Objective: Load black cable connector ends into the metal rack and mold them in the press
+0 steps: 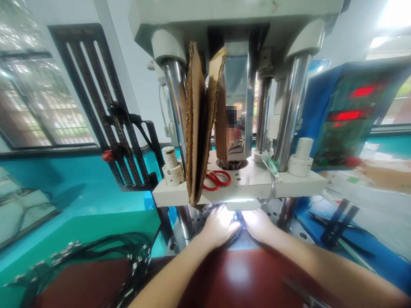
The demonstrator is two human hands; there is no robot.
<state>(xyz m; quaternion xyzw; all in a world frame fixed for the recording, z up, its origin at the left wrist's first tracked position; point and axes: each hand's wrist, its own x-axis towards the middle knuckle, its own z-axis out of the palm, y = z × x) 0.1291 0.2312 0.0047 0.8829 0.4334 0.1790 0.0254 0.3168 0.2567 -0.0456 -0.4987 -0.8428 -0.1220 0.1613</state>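
Observation:
My left hand (221, 226) reaches in under the white press plate (180, 194). Its fingers are bent, with the thumb out to the right, closed about a black cable (236, 236) that curves below the palm. Close beside it on the right is my right hand (257, 221), fingers bent inward and washed out by glare. Between the hands lies a small dark part (237, 216), too bright and blurred to make out. A lit work lamp (243, 205) hangs at the plate's front edge, just above the fingers and partly hiding them.
Red-handled scissors (218, 179) and folded cardboard (196, 128) are on the press plate between steel columns (295, 102). At left, black cables with pale connectors (128, 244) form a pile. A blue control box (349, 111) stands right. A dark red surface (244, 282) is below my arms.

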